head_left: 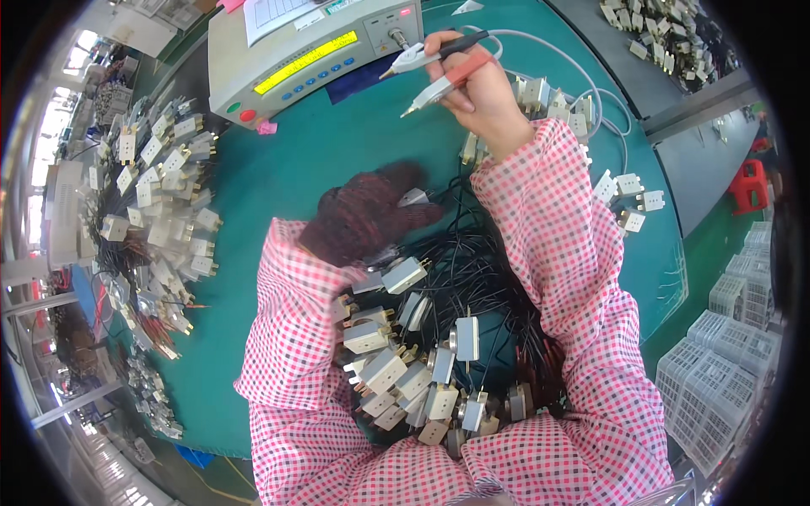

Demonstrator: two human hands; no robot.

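Note:
My right hand (481, 88) is closed around two test probes, held side by side with their tips to the left. One probe (418, 59) has a white front and a black handle; the other probe (447, 82) has a red handle and a pale tip. My left hand (367, 211), in a dark maroon knitted glove, is partly smeared by motion. Between its fingers shows a small grey-and-white plug (413, 198). Below it lies a heap of similar box-shaped plugs (384, 369) with metal pins, close to my body. Their black cables (464, 261) bunch between my forearms.
A tester (308, 63) with a lit yellow display stands at the far edge of the green table (261, 169). Another plug heap (160, 185) lies at left; several loose plugs (629, 185) lie at right. Beyond the table are a red stool (747, 187) and stacked white plastic trays (717, 371).

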